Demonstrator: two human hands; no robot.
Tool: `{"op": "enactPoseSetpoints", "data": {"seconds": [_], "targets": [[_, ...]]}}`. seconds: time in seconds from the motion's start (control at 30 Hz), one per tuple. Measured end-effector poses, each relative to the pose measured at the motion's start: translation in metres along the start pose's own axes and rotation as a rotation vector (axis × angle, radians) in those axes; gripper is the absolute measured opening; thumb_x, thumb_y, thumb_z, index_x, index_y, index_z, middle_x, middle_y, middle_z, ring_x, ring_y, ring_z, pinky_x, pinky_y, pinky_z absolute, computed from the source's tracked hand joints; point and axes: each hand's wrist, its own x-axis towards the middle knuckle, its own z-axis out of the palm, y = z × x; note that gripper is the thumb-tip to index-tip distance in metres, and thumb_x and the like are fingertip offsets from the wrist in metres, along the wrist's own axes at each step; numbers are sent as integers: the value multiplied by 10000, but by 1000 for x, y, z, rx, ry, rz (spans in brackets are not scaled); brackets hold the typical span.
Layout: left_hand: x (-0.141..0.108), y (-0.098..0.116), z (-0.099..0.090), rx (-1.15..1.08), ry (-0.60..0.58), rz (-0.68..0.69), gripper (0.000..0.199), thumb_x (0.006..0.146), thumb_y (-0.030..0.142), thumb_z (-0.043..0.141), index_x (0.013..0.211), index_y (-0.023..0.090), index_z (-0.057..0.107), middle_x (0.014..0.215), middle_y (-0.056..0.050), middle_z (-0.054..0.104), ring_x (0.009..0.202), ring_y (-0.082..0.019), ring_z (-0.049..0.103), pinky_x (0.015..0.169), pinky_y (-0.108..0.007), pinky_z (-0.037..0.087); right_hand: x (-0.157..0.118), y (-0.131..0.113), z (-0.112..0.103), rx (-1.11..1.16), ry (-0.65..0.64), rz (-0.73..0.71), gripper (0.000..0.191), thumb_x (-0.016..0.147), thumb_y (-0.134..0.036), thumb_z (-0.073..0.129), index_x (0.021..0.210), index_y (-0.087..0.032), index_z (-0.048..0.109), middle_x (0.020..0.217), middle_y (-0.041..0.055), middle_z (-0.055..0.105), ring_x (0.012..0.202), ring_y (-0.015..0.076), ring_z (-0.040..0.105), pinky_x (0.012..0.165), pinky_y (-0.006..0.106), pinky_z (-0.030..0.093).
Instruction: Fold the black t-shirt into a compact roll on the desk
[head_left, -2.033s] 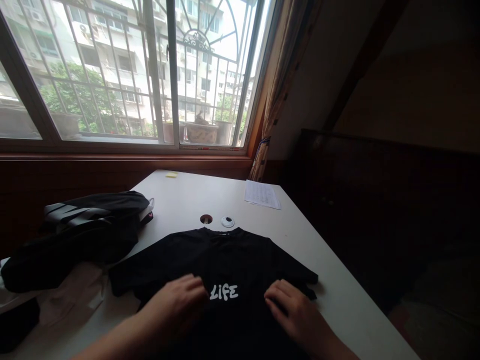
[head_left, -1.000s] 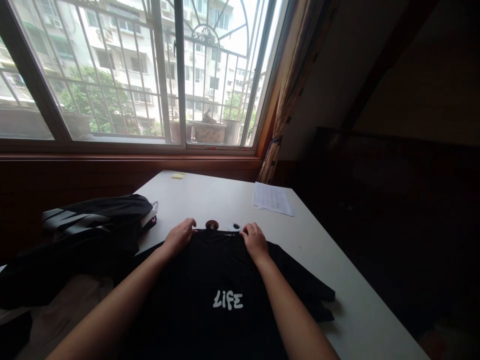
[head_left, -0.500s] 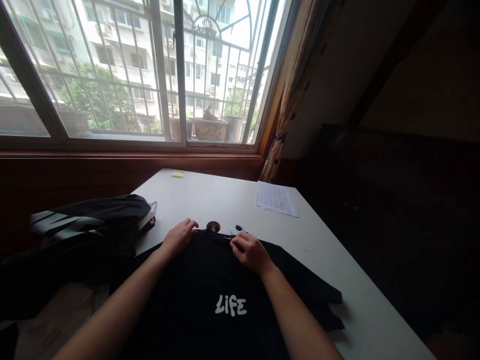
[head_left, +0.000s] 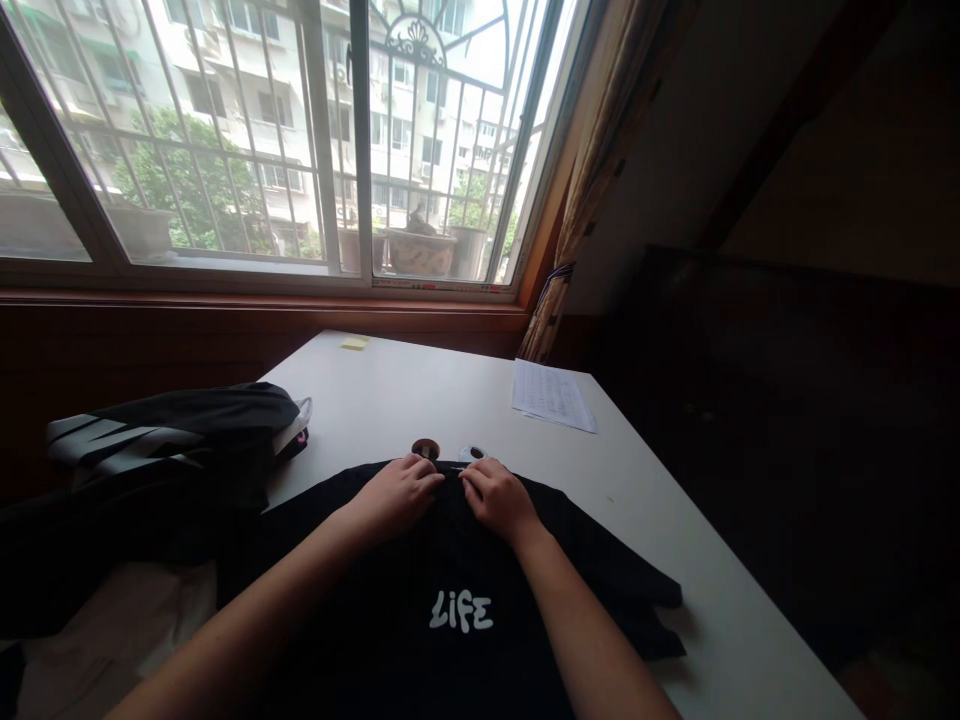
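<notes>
A black T-shirt (head_left: 495, 565) with a white "LIFE" print lies spread over the near part of the white table (head_left: 420, 395), its sleeve reaching out to the right. My left hand (head_left: 401, 490) is at the collar, its fingers bent down and closed on the fabric. Close beside it, my right hand (head_left: 497, 495) pinches the same collar edge between thumb and fingers. A narrow gap separates the two hands. Just beyond the collar sit a brown ring-shaped piece (head_left: 426, 448) and a roll of tape (head_left: 472, 453), both partly hidden by the shirt and hands.
A heap of dark clothing (head_left: 172, 440) with pale stripes is piled on the left, with a light cloth (head_left: 127, 630) below it. Printed sheets (head_left: 553, 395) lie at the far right of the table, and a yellow note (head_left: 355, 342) near the back edge. A barred window (head_left: 225, 130) is behind.
My left hand has moved right along the collar, toward my right hand, and its fingers have closed on the fabric. My right hand has stayed nearly in place.
</notes>
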Motion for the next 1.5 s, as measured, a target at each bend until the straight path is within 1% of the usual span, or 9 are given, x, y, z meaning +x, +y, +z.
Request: {"op": "enactPoseSetpoints", "data": {"seconds": [0.17, 0.3, 0.6, 0.77, 0.9, 1.1, 1.2, 1.3, 1.5], "targets": [[-5, 4, 27, 36, 31, -48, 436, 1039, 388, 451, 1433, 209, 505, 1412, -126, 558, 1310, -301, 502, 1108, -474, 395, -1, -4, 2, -54, -12, 44, 200, 961, -215, 518, 1017, -242, 708, 1030, 86, 682, 1013, 264, 604, 915, 417, 522], [-14, -3, 35, 36, 24, -72, 518, 1054, 485, 380, 1509, 239, 416, 1536, -99, 463, 1426, -287, 401, 1195, -484, 277, -2, -5, 1, -52, -37, 30, 240, 937, -248, 573, 1146, -253, 693, 1100, 81, 671, 1059, 269, 601, 958, 430, 519], [-17, -6, 33, 17, -42, -87, 574, 1048, 548, 346, 1551, 273, 342, 1608, -52, 345, 1505, -255, 261, 1240, -480, 155, -15, 4, -4, 3, -179, -28, 453, 984, -358, 544, 1423, -247, 543, 1370, 93, 580, 1282, 277, 508, 1133, 469, 420], [-15, -4, 26, -24, -131, -89, 577, 1047, 567, 317, 1560, 304, 314, 1625, -30, 289, 1521, -273, 204, 1231, -536, 133, -30, 11, -19, 17, -332, -73, 533, 1031, -410, 452, 1538, -268, 377, 1590, 62, 387, 1456, 251, 350, 1219, 484, 287], [-15, -4, 24, -56, -139, -79, 568, 1040, 577, 336, 1562, 359, 287, 1632, -13, 270, 1522, -290, 191, 1219, -571, 130, -42, 18, -31, 3, -423, -43, 571, 1047, -458, 394, 1580, -301, 265, 1644, 31, 268, 1518, 237, 226, 1240, 509, 214], [-14, -5, 23, -75, -163, -87, 584, 1033, 605, 318, 1565, 370, 271, 1635, -6, 260, 1525, -291, 180, 1224, -567, 112, -53, 32, -36, -17, -496, 38, 634, 1035, -551, 349, 1598, -311, 184, 1668, 7, 150, 1536, 229, 149, 1252, 495, 161], [-14, -4, 22, -79, -187, -97, 595, 1029, 630, 276, 1566, 373, 267, 1641, 7, 234, 1529, -284, 161, 1228, -558, 98, -55, 35, -36, -33, -484, 87, 657, 1027, -580, 334, 1601, -300, 178, 1675, 5, 125, 1534, 226, 160, 1253, 478, 175], [-14, -3, 20, -75, -178, -100, 595, 1027, 636, 269, 1566, 385, 261, 1639, 17, 237, 1529, -279, 165, 1232, -544, 93, -58, 34, -35, -42, -417, 104, 648, 1020, -562, 369, 1593, -294, 227, 1677, 11, 155, 1523, 238, 205, 1243, 470, 227], [-14, -2, 15, -79, -202, -110, 590, 1028, 633, 275, 1565, 389, 259, 1643, 16, 215, 1531, -278, 147, 1232, -557, 101, -64, 34, -33, -57, -164, 165, 534, 1002, -376, 443, 1521, -262, 385, 1541, 70, 433, 1421, 268, 384, 1190, 476, 357]]}}
